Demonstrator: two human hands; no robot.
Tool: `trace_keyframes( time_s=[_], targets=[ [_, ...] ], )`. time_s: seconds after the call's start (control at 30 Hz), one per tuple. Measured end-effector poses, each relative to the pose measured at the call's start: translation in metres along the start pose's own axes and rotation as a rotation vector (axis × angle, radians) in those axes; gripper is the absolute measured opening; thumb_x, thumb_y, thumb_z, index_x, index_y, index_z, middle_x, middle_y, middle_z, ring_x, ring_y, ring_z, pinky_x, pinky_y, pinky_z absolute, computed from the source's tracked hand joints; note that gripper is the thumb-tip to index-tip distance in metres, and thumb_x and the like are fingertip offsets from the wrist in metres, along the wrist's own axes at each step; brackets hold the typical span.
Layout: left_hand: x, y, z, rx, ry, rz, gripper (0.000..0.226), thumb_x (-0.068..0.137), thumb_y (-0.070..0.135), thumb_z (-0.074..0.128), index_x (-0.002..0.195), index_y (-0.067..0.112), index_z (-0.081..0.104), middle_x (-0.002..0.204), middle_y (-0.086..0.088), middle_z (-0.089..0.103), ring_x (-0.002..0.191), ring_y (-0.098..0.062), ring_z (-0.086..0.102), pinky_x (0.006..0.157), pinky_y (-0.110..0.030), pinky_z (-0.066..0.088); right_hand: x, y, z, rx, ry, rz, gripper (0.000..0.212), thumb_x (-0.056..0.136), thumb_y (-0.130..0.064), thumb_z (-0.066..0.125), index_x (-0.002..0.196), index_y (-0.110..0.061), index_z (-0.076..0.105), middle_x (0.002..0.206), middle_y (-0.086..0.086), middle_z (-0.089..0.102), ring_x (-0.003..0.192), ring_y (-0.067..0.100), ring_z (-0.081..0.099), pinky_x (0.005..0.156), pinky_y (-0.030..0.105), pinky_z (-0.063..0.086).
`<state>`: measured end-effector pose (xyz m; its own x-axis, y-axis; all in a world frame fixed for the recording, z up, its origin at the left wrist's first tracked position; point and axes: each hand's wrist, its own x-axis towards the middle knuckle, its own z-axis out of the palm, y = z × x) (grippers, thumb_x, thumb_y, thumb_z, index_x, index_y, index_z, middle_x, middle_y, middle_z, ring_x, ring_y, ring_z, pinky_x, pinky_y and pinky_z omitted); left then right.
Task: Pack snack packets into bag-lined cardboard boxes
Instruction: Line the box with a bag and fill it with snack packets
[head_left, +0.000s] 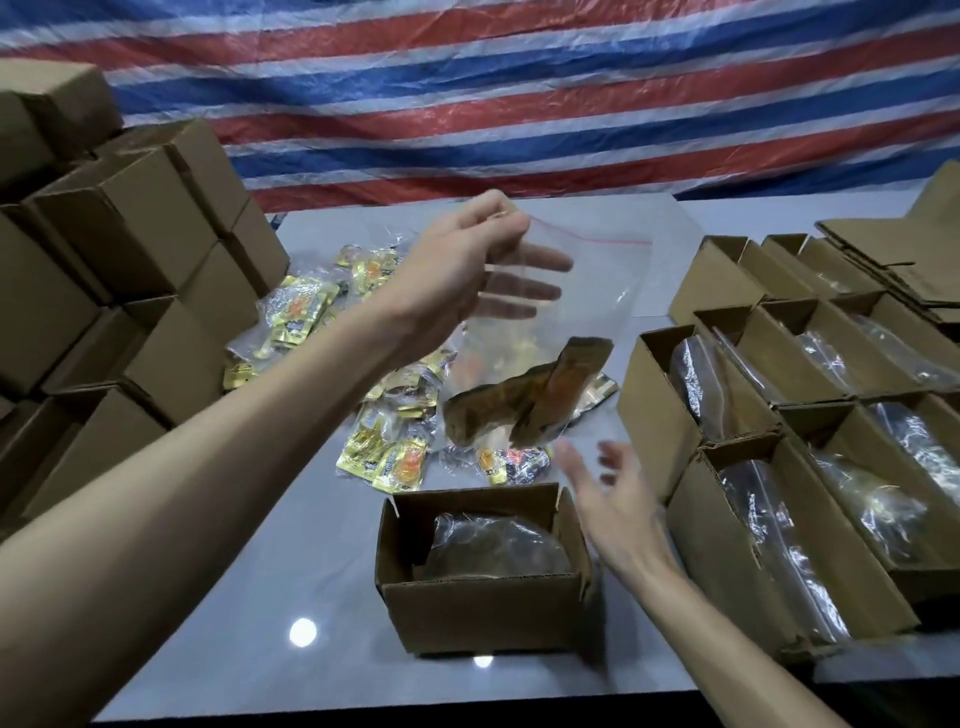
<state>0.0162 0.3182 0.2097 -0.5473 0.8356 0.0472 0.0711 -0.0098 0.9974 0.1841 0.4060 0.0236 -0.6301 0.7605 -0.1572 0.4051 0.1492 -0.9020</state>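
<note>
My left hand pinches the top corner of a clear zip bag with a red seal strip, held up above the table. Brown snack packets sit blurred in the bottom of the bag. My right hand is below it, fingers spread, holding nothing, just right of an open cardboard box that has a clear bag with brown contents inside. Loose yellow snack packets lie in a pile on the grey table behind the box.
Stacked closed cardboard boxes fill the left side. Several open bag-lined boxes stand in rows at the right, with flat cardboard behind them. A striped red, white and blue tarp hangs at the back.
</note>
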Motion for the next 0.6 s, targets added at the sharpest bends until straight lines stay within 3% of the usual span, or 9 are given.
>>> trace_keyframes(
  time_s=[0.1,0.2,0.27,0.33,0.47,0.6],
  targets=[
    [-0.014,0.009,-0.006,-0.058,-0.034,0.039,0.025,0.108,0.019,0.039,0.083,0.016,0.04,0.11,-0.019,0.074,0.1,-0.043,0.071,0.094,-0.06,0.053,0.0,-0.02,-0.014,0.349,0.182,-0.222,0.084,0.07,-0.082,0.053,0.135,-0.028,0.048,0.136,-0.008,0.054,0.124,0.007,0.052,0.097,0.02,0.04],
    [-0.027,0.012,-0.008,-0.144,-0.065,0.047,0.024,0.108,0.018,0.038,0.084,0.016,0.04,0.111,-0.021,0.073,0.101,-0.045,0.07,0.09,-0.059,0.056,0.005,-0.043,-0.03,0.457,0.07,-0.374,0.087,0.072,-0.061,0.069,0.144,-0.021,0.043,0.135,-0.003,0.057,0.124,0.006,0.056,0.105,0.029,0.044],
    [-0.034,0.011,-0.008,-0.197,-0.08,0.033,0.025,0.107,0.019,0.037,0.083,0.016,0.039,0.112,-0.022,0.072,0.101,-0.045,0.07,0.089,-0.057,0.056,0.008,-0.057,-0.035,0.448,-0.012,-0.426,0.089,0.068,-0.053,0.077,0.144,-0.022,0.041,0.126,-0.005,0.063,0.118,0.012,0.062,0.102,0.035,0.05],
    [-0.04,0.008,-0.01,-0.247,-0.094,0.017,0.025,0.107,0.02,0.037,0.082,0.016,0.039,0.113,-0.023,0.072,0.102,-0.045,0.07,0.089,-0.056,0.057,0.008,-0.067,-0.038,0.452,-0.013,-0.474,0.076,0.07,-0.048,0.078,0.135,-0.025,0.048,0.105,-0.016,0.07,0.104,0.01,0.068,0.092,0.036,0.056],
    [-0.047,-0.002,-0.02,-0.283,-0.075,-0.008,0.025,0.106,0.022,0.036,0.082,0.015,0.041,0.109,-0.022,0.073,0.101,-0.046,0.07,0.087,-0.058,0.057,0.006,-0.074,-0.037,0.364,0.087,-0.594,0.007,0.087,-0.034,0.073,0.092,-0.029,0.071,0.08,-0.012,0.071,0.079,0.01,0.065,0.075,0.037,0.055],
    [-0.053,-0.017,-0.03,-0.32,-0.052,-0.069,0.024,0.104,0.021,0.038,0.082,0.013,0.042,0.108,-0.025,0.072,0.099,-0.047,0.07,0.084,-0.059,0.058,0.001,-0.069,-0.03,0.296,0.043,-0.603,0.013,0.092,-0.02,0.068,0.081,-0.026,0.072,0.071,-0.016,0.07,0.068,0.0,0.062,0.064,0.019,0.051]
  ],
)
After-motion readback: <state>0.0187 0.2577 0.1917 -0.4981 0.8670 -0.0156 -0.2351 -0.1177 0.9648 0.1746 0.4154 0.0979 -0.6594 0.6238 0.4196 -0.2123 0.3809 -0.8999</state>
